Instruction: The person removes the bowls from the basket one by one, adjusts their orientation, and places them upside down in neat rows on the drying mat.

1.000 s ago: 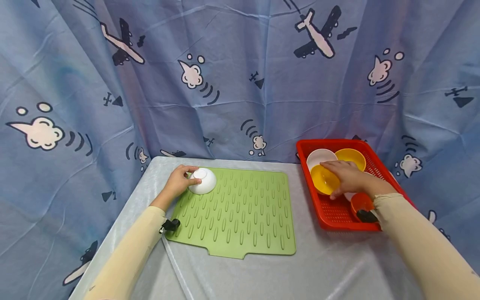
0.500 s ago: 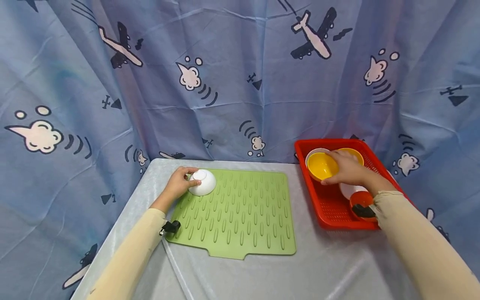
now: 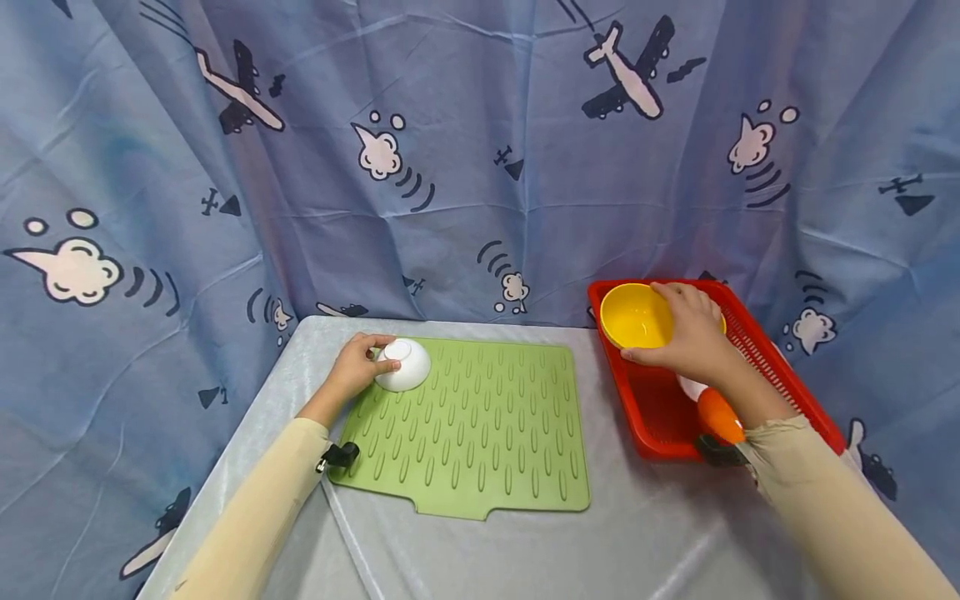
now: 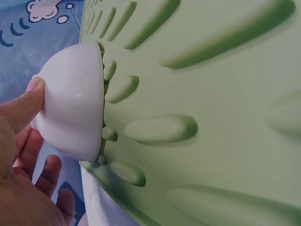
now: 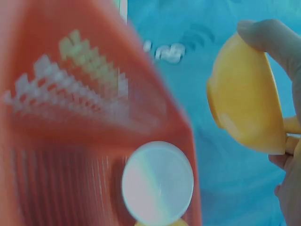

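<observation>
Left hand (image 3: 351,368) pinched the white bowl (image 3: 410,371) by its foot; bowl sat upside down at the far left corner of the green mat (image 3: 480,433). Right hand (image 3: 690,335) gripped the yellow bowl (image 3: 632,317) across its rim, thumb and fingers on opposite sides, over the far end of the red basket (image 3: 662,410) (right wrist view showed it clear of the basket). Second white bowl (image 5: 157,183) and orange bowl (image 3: 718,413) lay inside the basket.
</observation>
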{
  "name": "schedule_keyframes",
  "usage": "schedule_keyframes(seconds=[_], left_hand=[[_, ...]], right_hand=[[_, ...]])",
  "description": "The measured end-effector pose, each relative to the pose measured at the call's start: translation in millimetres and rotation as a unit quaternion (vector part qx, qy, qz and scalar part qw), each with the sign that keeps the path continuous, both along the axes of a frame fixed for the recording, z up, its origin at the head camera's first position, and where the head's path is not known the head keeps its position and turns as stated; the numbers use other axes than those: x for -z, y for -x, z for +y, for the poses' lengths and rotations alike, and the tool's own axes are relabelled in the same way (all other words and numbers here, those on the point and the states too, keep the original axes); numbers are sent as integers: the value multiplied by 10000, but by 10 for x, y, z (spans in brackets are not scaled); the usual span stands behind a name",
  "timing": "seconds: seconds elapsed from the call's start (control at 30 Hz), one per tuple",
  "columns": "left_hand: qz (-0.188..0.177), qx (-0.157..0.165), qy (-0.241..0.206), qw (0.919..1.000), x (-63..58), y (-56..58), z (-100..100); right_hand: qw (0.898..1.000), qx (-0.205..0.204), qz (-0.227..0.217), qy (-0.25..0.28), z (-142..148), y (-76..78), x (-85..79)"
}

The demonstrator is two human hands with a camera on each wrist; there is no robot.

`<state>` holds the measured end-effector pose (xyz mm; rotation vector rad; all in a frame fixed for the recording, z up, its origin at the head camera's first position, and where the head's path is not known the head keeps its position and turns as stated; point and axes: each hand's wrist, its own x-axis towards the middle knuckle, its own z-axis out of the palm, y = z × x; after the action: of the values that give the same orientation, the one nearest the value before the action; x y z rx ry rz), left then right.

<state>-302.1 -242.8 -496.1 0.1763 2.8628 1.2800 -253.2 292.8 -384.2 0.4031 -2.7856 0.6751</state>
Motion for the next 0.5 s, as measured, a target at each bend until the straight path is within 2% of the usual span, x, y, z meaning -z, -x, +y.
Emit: schedule_keyframes(seconds=[0.23, 0.33, 0.5], left_hand=[[104, -120, 382, 9991, -36, -40, 0], [209, -126, 622, 9978, -48, -49, 7], [237, -26, 739, 9970, -67, -118, 21]], right_hand=[[9978, -237, 407, 459, -480, -338, 20], [9970, -341, 439, 537, -663, -456, 87], [9966, -477, 455, 500, -916, -668, 258]])
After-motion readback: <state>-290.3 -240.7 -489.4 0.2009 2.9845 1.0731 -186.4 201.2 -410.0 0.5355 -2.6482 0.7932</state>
